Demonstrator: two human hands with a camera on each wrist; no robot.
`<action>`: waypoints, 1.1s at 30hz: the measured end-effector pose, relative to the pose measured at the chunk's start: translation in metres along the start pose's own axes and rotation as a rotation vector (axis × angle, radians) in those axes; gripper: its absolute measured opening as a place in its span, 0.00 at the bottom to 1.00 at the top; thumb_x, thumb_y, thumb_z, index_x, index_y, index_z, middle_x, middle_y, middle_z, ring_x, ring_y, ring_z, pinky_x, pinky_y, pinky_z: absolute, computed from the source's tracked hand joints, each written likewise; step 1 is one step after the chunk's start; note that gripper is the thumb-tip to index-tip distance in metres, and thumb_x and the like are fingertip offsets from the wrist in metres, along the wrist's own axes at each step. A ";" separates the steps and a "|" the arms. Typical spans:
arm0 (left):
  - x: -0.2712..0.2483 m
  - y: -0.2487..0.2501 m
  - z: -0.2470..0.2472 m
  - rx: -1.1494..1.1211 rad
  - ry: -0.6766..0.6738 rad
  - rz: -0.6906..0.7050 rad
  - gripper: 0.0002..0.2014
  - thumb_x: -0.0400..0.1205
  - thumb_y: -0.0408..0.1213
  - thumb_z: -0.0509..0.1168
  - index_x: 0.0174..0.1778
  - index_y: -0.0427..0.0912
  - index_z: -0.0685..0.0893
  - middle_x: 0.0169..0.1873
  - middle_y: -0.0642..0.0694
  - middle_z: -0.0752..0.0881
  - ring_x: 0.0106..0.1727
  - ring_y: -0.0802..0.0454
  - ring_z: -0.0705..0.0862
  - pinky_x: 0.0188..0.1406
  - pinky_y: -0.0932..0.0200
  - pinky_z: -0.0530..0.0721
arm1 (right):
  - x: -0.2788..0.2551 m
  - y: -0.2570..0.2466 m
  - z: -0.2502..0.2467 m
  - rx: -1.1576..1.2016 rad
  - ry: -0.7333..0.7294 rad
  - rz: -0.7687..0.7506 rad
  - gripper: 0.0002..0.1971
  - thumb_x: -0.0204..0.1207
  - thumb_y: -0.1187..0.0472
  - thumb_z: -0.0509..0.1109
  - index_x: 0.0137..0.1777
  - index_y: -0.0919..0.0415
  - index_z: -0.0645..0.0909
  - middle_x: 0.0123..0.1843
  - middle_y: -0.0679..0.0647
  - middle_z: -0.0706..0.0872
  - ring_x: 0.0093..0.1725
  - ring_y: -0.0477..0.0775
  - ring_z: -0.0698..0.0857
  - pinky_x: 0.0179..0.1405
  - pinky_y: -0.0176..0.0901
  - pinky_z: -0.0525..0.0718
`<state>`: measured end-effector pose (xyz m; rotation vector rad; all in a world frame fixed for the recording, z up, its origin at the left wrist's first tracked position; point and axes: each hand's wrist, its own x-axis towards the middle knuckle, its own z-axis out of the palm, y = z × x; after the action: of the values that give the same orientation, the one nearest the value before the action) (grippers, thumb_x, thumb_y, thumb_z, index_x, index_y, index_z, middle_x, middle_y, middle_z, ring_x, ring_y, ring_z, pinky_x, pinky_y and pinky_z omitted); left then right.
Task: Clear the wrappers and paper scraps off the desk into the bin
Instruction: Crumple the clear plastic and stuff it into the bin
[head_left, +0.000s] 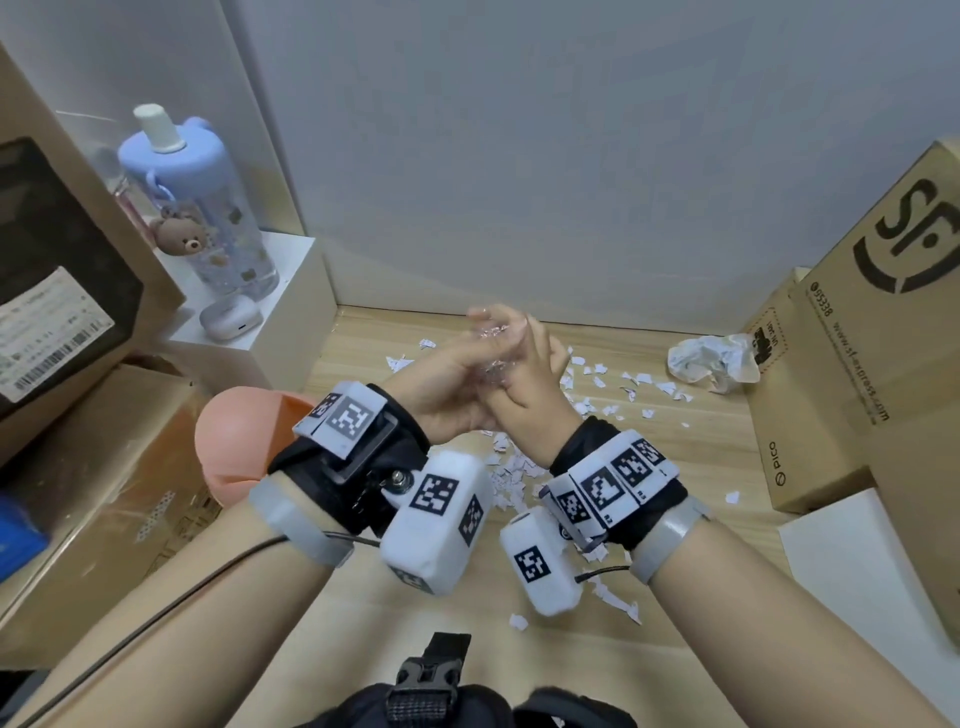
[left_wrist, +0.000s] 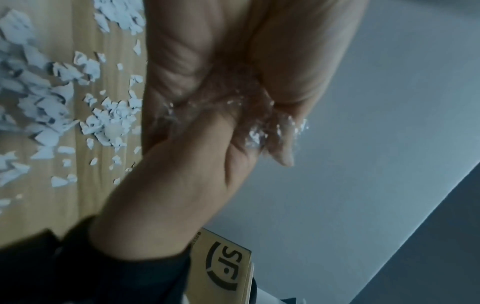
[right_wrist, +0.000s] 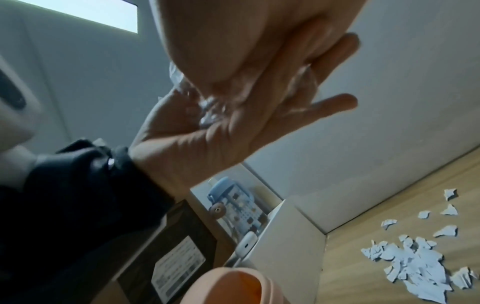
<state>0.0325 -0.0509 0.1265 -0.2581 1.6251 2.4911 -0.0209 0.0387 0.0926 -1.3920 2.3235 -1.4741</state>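
A clear wrapper (head_left: 493, 345) is pressed between both hands, left hand (head_left: 452, 384) and right hand (head_left: 530, 384); paper scraps (head_left: 511, 478) at 6 o'clock and crumpled paper (head_left: 709, 361) at 3 o'clock remain on the bench (head_left: 701, 457); little appears cleared.

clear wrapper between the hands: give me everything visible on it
The clear wrapper looks like thin transparent plastic film, crinkled and glinting, crushed into a small wad. It is off the desk, pressed between the left hand and the right hand, above the paper scraps. Bits poke out between the fingers. No print or colour can be made out.
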 end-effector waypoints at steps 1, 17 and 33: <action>0.000 0.000 0.001 0.006 0.029 -0.005 0.12 0.81 0.46 0.57 0.47 0.40 0.77 0.37 0.49 0.83 0.35 0.55 0.81 0.30 0.63 0.82 | 0.001 0.002 -0.002 -0.021 -0.019 0.020 0.27 0.65 0.56 0.54 0.68 0.57 0.70 0.64 0.47 0.74 0.66 0.39 0.62 0.72 0.58 0.60; 0.002 -0.005 -0.017 -0.024 0.475 -0.006 0.13 0.84 0.38 0.51 0.32 0.47 0.70 0.14 0.56 0.65 0.12 0.62 0.57 0.09 0.72 0.53 | 0.006 -0.001 -0.042 0.358 -0.344 0.091 0.43 0.63 0.61 0.76 0.76 0.45 0.59 0.79 0.40 0.60 0.77 0.36 0.59 0.76 0.39 0.64; -0.002 0.002 -0.013 -0.328 0.448 0.099 0.09 0.85 0.31 0.46 0.54 0.45 0.69 0.36 0.43 0.84 0.12 0.60 0.68 0.09 0.73 0.55 | -0.001 0.003 -0.021 -0.137 -0.343 -0.143 0.28 0.78 0.51 0.58 0.77 0.51 0.58 0.80 0.42 0.56 0.80 0.40 0.48 0.78 0.43 0.36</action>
<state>0.0348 -0.0639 0.1233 -0.8488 1.3709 2.9266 -0.0326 0.0547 0.1013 -1.7203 2.1799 -1.0172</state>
